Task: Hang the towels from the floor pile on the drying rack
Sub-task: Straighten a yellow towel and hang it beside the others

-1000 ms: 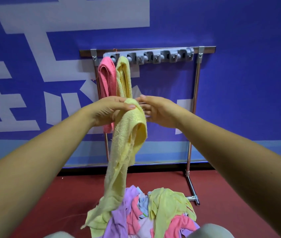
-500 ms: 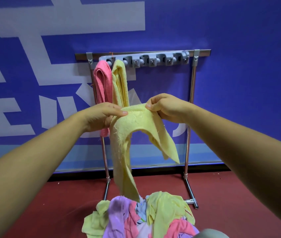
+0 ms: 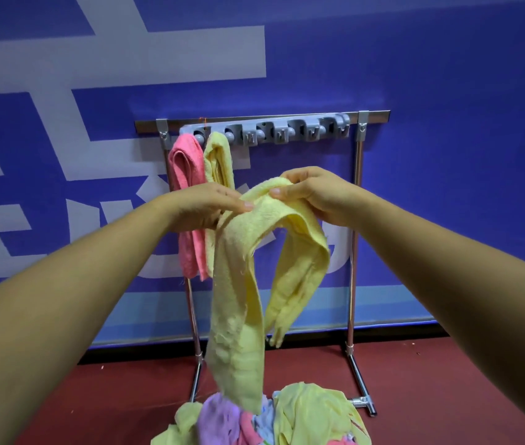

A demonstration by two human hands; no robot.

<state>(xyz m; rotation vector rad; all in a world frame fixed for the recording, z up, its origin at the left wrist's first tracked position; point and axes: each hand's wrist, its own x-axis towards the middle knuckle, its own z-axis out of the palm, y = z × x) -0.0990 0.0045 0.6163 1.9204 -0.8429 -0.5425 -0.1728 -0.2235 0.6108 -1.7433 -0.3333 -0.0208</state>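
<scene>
Both my hands hold a pale yellow towel (image 3: pixel 241 303) by its top edge, in front of the drying rack (image 3: pixel 355 239). My left hand (image 3: pixel 205 205) pinches the left part of the edge and my right hand (image 3: pixel 314 194) grips the right part. The towel hangs in two long folds, its lower end reaching the floor pile (image 3: pixel 264 419) of yellow, purple and pink towels. On the rack's grey clip bar (image 3: pixel 286 133) a pink towel (image 3: pixel 187 200) and a yellow towel (image 3: pixel 219 162) hang at the left end. The other clips hold nothing.
The metal rack stands on a dark red floor (image 3: pixel 431 380) against a blue wall (image 3: pixel 447 91) with white markings. Its foot (image 3: pixel 363 403) juts forward at the right, next to the pile.
My hands have moved apart and spread the yellow towel's top edge. The towel has lifted, so less of it lies on the pile. The view has shifted nearer the rack.
</scene>
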